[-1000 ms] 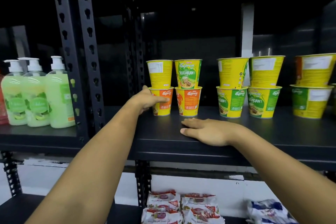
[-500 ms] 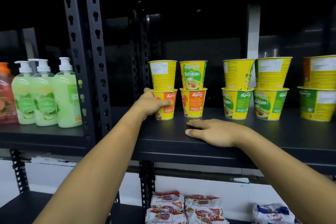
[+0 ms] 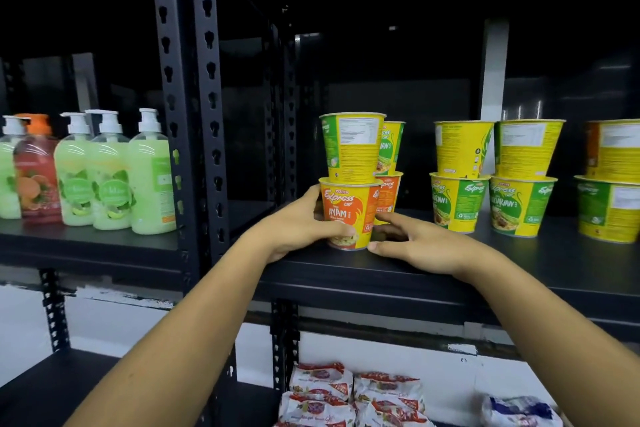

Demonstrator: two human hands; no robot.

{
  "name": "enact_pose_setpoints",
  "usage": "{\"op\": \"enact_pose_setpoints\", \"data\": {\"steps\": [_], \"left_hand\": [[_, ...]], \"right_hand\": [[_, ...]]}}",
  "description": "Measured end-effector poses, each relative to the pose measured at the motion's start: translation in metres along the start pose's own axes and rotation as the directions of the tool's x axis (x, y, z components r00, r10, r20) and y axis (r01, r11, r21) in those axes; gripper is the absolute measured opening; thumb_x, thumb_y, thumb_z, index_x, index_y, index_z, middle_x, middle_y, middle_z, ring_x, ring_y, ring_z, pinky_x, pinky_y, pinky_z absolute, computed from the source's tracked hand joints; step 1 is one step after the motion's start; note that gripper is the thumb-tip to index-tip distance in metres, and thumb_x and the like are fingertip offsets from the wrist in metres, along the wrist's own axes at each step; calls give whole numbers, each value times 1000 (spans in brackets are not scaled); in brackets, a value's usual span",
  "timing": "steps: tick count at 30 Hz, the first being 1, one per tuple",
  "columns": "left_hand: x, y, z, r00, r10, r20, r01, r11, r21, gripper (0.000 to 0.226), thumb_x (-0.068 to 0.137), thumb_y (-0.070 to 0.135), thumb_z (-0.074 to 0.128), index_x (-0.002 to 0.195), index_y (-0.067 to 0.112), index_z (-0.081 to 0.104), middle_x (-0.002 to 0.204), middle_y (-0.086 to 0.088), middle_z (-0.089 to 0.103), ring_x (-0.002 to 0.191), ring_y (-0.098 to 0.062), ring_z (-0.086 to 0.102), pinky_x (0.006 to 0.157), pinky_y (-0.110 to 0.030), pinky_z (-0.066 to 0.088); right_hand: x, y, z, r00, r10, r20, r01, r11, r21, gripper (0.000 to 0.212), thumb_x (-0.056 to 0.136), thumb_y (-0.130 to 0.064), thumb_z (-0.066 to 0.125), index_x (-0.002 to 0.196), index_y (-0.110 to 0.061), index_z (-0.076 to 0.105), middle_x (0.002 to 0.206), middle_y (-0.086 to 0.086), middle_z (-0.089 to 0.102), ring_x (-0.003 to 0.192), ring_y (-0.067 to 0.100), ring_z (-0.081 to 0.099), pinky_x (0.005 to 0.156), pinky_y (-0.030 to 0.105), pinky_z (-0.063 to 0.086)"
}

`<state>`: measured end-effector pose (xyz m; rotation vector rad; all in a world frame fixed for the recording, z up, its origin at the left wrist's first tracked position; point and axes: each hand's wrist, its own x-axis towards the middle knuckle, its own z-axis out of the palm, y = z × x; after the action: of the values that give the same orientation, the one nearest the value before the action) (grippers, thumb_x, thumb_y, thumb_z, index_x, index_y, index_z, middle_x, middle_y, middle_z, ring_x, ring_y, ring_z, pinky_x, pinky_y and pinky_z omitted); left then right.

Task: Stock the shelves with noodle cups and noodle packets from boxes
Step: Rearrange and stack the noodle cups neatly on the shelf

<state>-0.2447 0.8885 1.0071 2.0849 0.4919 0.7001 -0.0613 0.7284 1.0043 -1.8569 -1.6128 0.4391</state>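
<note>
Left of the upright post [image 3: 194,114], a row of pump bottles [image 3: 110,177] stands on its own board. Right of the post, on the shelf [image 3: 519,274], a lower cup [image 3: 346,215] sits near the front edge with an upper cup [image 3: 353,146] on top of it. The left hand [image 3: 298,225] grips the lower cup's post-side wall, and the right hand [image 3: 419,243] holds its far side. A second stack [image 3: 391,166] stands just behind (partly hidden). Farther right of the post, two more stacks [image 3: 457,177] stand side by side, with an edge stack [image 3: 613,180] beyond them. Below and right of the post, noodle packets [image 3: 353,395] lie on a lower level.
</note>
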Motion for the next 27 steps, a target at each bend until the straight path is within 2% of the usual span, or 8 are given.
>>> {"op": "enact_pose_setpoints", "data": {"steps": [2, 5, 8, 15, 17, 19, 21, 27], "left_hand": [[0, -5, -1, 1000, 3, 20, -1, 996, -91, 86, 82, 15, 86, 152, 27, 37, 132, 3, 69, 122, -11, 65, 115, -42, 45], [2, -9, -3, 1000, 21, 24, -17, 988, -150, 86, 82, 5, 83, 152, 22, 37, 128, -2, 72, 119, -16, 68, 114, -44, 46], [3, -10, -3, 1000, 29, -1, -29, 992, -126, 92, 76, 12, 89, 152, 23, 38, 127, -4, 71, 115, -16, 70, 109, -42, 51], [4, -12, 0, 999, 44, -24, -44, 999, 8, 80, 74, 37, 92, 140, 31, 47, 123, -3, 69, 110, -15, 70, 96, -32, 57], [5, -13, 1, 999, 32, -6, -32, 999, 6, 85, 75, 37, 91, 144, 29, 42, 127, 1, 69, 113, -11, 69, 97, -30, 55], [6, -15, 2, 1000, 26, 7, -26, 1000, 15, 88, 76, 39, 90, 147, 29, 39, 128, 4, 69, 115, -11, 69, 103, -35, 53], [6, -16, 2, 1000, 21, 15, -22, 999, 36, 83, 76, 42, 90, 143, 30, 43, 129, 6, 69, 113, -11, 70, 107, -39, 51], [1, -10, 5, 1000, 20, 22, -22, 994, 103, 70, 78, 47, 86, 137, 33, 51, 126, 9, 69, 111, -5, 69, 106, -36, 52]], "right_hand": [[0, 1, 0, 1000, -3, 0, 3, 1000, -10, 46, 95, -43, 69, 125, -57, 37, 139, -23, 52, 133, -2, 45, 117, 27, 29], [2, 1, 1, 1000, -11, 3, 11, 994, -111, 61, 94, -49, 68, 147, -47, 38, 151, -18, 48, 142, 6, 42, 120, 33, 31], [3, -2, 0, 1000, 16, -16, -19, 978, -208, 79, 93, -56, 65, 159, -35, 28, 160, -13, 38, 145, 11, 40, 120, 36, 32], [-1, -5, 0, 1000, 0, -17, -5, 967, -254, 67, 96, -53, 62, 156, -35, 36, 157, -12, 44, 140, 12, 43, 109, 26, 34], [-1, -5, 0, 1000, 9, -13, -13, 959, -284, 64, 97, -56, 59, 154, -38, 38, 156, -12, 45, 139, 13, 44, 107, 26, 35], [1, -4, 2, 1000, 18, -8, -20, 944, -330, 62, 97, -62, 53, 154, -40, 39, 158, -12, 43, 142, 14, 42, 111, 29, 34], [4, -2, 4, 1000, 31, 0, -29, 921, -389, 64, 97, -67, 47, 155, -40, 38, 160, -10, 41, 144, 16, 41, 115, 32, 33], [6, 1, 4, 999, 49, 6, -42, 898, -439, 68, 97, -71, 41, 157, -39, 35, 162, -7, 38, 145, 17, 39, 117, 35, 33]]}}
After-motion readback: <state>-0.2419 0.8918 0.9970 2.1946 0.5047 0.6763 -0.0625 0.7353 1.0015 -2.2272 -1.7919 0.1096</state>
